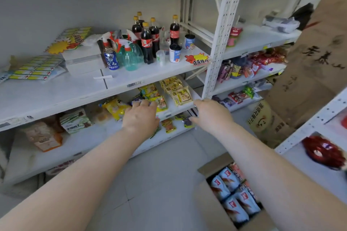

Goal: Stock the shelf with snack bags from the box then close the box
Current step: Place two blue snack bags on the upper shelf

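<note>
While blue-and-white snack bags (231,196) sit packed in an open brown cardboard box (210,210) on the near-right floor, the left hand (140,118) presses its fingers onto a purple packet (136,102) on the white metal shelf (112,131); the right hand (210,113), loosely spread and empty, hovers beside yellow snack packets (178,91).

Bright, even light; soft focus, wide-angle bending at edges.
</note>
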